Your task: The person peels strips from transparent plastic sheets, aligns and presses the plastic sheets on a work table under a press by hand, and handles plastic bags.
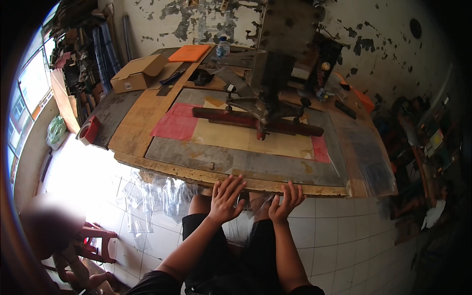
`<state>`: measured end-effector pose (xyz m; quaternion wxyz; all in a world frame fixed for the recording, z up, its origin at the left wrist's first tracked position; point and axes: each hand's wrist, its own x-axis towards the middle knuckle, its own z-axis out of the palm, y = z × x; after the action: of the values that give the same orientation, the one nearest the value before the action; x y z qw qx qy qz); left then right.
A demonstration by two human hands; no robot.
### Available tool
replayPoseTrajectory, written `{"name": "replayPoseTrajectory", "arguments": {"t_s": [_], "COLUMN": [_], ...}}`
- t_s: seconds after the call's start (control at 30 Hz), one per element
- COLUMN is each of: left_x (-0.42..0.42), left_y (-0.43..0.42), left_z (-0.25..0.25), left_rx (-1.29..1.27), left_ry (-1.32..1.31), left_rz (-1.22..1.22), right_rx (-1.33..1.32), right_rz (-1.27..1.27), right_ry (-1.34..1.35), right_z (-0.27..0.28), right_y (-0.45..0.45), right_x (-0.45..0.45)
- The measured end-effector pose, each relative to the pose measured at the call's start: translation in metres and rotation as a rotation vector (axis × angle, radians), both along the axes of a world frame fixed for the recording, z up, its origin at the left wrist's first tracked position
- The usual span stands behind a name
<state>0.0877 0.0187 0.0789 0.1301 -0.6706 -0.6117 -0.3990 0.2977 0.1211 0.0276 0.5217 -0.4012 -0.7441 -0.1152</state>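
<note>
My left hand (226,200) rests at the front edge of the worktable (187,169), fingers stretched out and holding nothing. A little to its right, my right hand (286,202) touches the same wooden edge, also with fingers extended. Beyond both hands lies a grey metal plate (236,169) with a pale yellow sheet (236,142) on it. Pink sheets (179,123) show at the yellow sheet's ends. Above these a machine head (273,73) carries a long dark red bar (290,127); whether the bar touches the sheet I cannot tell.
A cardboard box (135,73), orange sheets (189,53) and a water bottle (222,47) stand at the back left. A tape roll in red (89,130) sits on the left edge. Clear plastic (147,199) hangs below the table. Another person (54,231) is at lower left, near a red stool (101,243).
</note>
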Motion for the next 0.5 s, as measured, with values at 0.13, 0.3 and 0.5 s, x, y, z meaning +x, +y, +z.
{"name": "replayPoseTrajectory", "arguments": {"t_s": [0.13, 0.3, 0.5], "left_x": [0.0, -0.001, 0.0], "left_y": [-0.004, -0.006, -0.008], "left_z": [0.003, 0.007, 0.007], "left_rx": [-0.011, -0.078, -0.045], "left_ry": [-0.011, -0.014, -0.023], "left_rz": [-0.002, -0.007, -0.014], "right_rx": [-0.004, -0.036, -0.176], "right_rz": [0.01, -0.009, 0.052], "right_ry": [0.003, -0.064, -0.081], "right_z": [0.006, 0.014, 0.039], "right_y": [-0.001, -0.008, -0.028], "right_x": [-0.001, 0.004, 0.007]}}
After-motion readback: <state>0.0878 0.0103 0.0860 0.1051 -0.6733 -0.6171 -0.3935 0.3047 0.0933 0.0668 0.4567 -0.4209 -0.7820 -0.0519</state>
